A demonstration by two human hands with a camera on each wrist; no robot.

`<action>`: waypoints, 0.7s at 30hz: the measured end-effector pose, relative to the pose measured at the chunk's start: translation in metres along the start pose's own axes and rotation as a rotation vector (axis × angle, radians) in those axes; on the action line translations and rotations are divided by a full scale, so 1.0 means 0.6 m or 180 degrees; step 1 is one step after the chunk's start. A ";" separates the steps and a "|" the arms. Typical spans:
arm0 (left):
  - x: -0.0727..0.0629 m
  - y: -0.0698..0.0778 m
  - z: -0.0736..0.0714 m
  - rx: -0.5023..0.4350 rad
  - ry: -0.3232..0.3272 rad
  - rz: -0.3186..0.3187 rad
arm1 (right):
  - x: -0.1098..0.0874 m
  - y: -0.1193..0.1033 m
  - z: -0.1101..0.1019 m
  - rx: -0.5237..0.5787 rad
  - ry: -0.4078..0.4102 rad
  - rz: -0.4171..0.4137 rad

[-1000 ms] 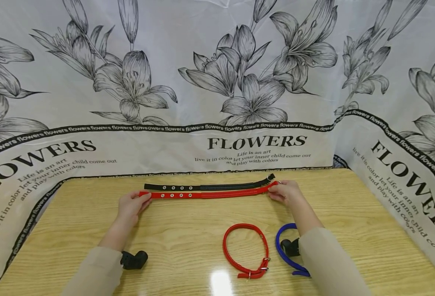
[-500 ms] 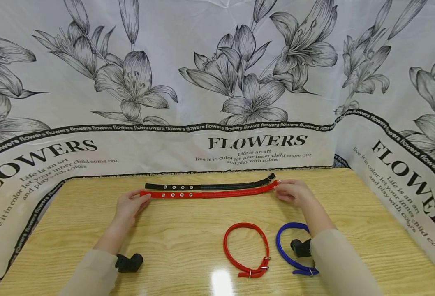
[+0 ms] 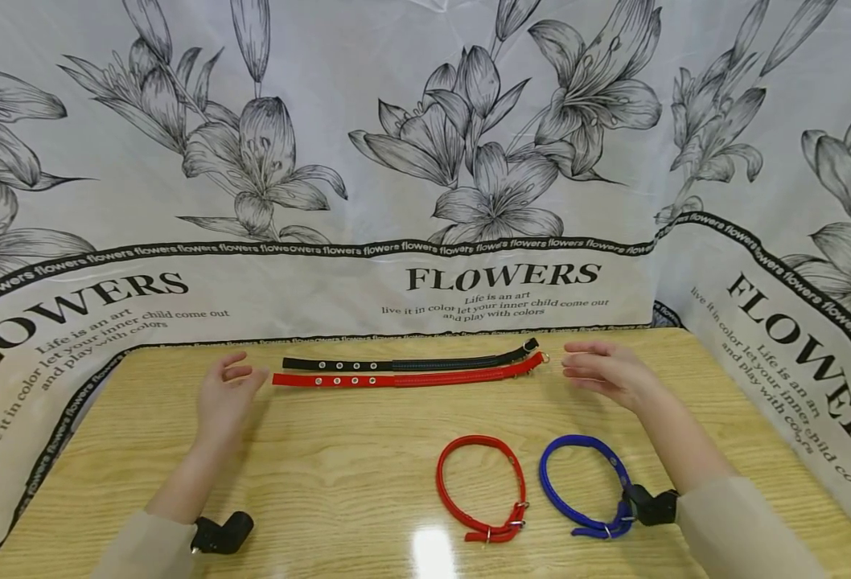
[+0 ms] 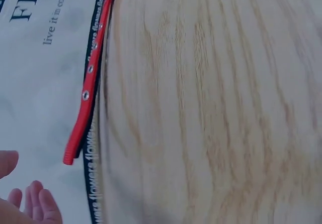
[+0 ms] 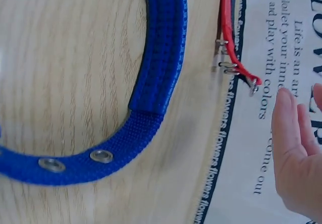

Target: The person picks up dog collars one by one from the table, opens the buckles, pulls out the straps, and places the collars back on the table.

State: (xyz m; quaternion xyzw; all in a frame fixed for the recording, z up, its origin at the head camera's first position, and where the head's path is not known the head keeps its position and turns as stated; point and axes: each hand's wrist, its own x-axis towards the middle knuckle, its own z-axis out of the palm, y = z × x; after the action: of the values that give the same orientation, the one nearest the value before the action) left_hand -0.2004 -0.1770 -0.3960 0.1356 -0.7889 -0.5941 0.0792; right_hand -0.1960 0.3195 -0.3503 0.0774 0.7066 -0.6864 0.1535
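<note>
A straightened red collar [image 3: 440, 378] lies along the back of the table, its eyelets toward the left and its metal ring at the right end. Just behind it, a black collar [image 3: 440, 364] runs parallel. My left hand [image 3: 226, 398] hovers off the red collar's left end, fingers relaxed and holding nothing. Past the ringed end, my right hand [image 3: 610, 374] is held with fingers extended and nothing in them. In the left wrist view the red collar's eyelet end [image 4: 85, 95] shows apart from the fingers. The right wrist view shows its metal fittings [image 5: 229, 67] near my right fingertips.
A buckled red collar [image 3: 440, 482] forms a loop on the front of the wooden table [image 3: 353, 482]. Right of it lies a looped blue collar [image 3: 544, 482], partly overlapped by the black wrist camera [image 3: 650, 505]. A flower-printed cloth [image 3: 310, 297] hangs behind the table.
Both hands have let go of the straight red collar's ends and moved outward, left hand to the left, right hand to the right. The collars stay where they were.
</note>
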 end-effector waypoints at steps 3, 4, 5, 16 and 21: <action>-0.014 0.011 0.004 0.0175 0.0174 0.0535 | -0.017 -0.004 0.004 -0.0208 -0.0177 -0.0202; -0.020 0.014 0.007 0.0249 0.0181 0.0747 | -0.023 -0.004 0.008 -0.0315 -0.0222 -0.0267; -0.026 0.017 0.012 0.0327 0.0168 0.0962 | -0.030 -0.004 0.012 -0.0442 -0.0261 -0.0332; -0.135 0.014 0.103 0.1111 -0.1353 0.2401 | -0.104 0.058 0.086 -0.1795 -0.0691 -0.1138; -0.175 -0.002 0.138 0.1076 -0.2026 0.2651 | -0.121 0.099 0.115 -0.2312 -0.0957 -0.1682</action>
State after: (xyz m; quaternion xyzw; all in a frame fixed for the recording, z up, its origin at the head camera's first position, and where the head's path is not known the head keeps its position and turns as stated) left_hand -0.1244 -0.0690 -0.4168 -0.3635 -0.8453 -0.3892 0.0422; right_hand -0.1009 0.2612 -0.3838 -0.2640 0.8664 -0.4139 0.0913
